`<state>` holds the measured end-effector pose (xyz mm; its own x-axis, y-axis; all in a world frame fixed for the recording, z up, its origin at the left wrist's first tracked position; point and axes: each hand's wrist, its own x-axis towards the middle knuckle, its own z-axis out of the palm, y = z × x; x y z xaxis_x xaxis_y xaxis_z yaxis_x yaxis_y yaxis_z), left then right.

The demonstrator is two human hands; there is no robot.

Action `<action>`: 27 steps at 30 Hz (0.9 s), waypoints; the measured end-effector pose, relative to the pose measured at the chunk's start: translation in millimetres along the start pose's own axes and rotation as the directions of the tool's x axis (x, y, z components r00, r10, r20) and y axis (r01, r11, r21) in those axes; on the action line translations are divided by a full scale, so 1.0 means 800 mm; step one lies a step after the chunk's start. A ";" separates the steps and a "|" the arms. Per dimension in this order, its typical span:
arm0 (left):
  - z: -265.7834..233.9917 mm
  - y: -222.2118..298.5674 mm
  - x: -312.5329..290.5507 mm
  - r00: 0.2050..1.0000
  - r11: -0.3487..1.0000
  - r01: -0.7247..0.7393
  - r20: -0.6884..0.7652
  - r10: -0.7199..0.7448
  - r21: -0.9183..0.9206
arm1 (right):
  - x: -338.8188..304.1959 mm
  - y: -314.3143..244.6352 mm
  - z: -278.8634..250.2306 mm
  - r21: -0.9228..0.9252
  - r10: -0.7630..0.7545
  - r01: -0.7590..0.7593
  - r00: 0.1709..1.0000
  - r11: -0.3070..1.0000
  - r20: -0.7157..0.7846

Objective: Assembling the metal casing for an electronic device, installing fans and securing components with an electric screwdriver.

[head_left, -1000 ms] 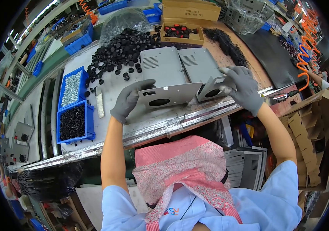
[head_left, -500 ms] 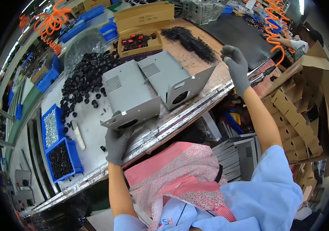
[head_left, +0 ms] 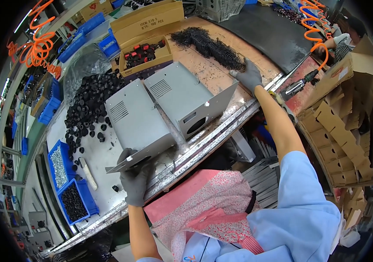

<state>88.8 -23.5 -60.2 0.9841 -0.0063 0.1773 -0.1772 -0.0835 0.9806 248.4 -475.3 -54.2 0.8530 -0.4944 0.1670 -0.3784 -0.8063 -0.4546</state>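
My left hand (head_left: 135, 183), in a dark grey glove, grips the near flange of the left grey sheet-metal housing (head_left: 136, 118), its fingers partly hidden by the metal. A second grey housing (head_left: 175, 89) lies right beside it; both have vent slots on top and an oval cutout in the upright near flange. Farther right, my gloved right hand (head_left: 250, 75) is at the near end of a long bundle of black wire rings (head_left: 212, 47). Its thumb and fingers close around that end.
Black caps (head_left: 88, 94) lie piled left of the housings, near blue bins of silver screws (head_left: 58, 168) and black screws (head_left: 73, 203). An open carton (head_left: 147, 54) of red-and-black parts stands behind. At right are a power screwdriver (head_left: 297, 87) on an orange coiled hose and a cardboard box (head_left: 343, 144).
My right hand has come down from above the table edge to the end of the ring bundle. My left hand keeps hold of the left housing, whose near flange now tilts more.
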 end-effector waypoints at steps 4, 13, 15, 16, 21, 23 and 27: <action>0.016 0.002 -0.002 1.000 0.997 0.024 -0.018 -0.026 -0.071 | 0.010 0.003 0.006 0.184 -0.007 0.015 0.999 0.983 -0.044; 0.004 -0.022 -0.006 0.999 1.000 0.020 -0.029 -0.021 -0.017 | -0.041 0.006 0.009 0.393 -0.029 0.103 0.981 0.914 -0.190; 0.010 -0.008 -0.005 1.000 0.997 0.014 -0.025 -0.016 -0.070 | -0.081 0.006 0.008 0.535 -0.038 0.141 0.979 0.833 -0.199; 0.012 -0.004 -0.006 0.999 0.997 0.026 -0.026 -0.028 -0.076 | -0.108 0.002 0.003 0.527 -0.040 0.137 0.981 0.839 -0.191; 0.017 0.003 0.002 0.998 0.999 0.026 -0.048 -0.027 -0.025 | -0.238 -0.028 -0.008 0.813 -0.151 0.235 0.972 0.533 -0.182; 0.013 -0.002 0.002 0.997 0.996 0.030 -0.073 -0.024 0.080 | -0.267 -0.055 0.000 0.784 -0.169 0.214 0.975 0.583 -0.141; 0.011 -0.008 -0.001 0.997 1.000 -0.017 -0.076 0.018 0.015 | -0.264 -0.086 0.010 0.593 -0.165 0.260 0.963 0.762 -0.211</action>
<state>89.4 -32.0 -67.0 0.9773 0.0676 0.2006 -0.1936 -0.0979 0.9762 97.0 -312.9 -65.3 0.8085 -0.4118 0.4205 0.1467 -0.5508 -0.8216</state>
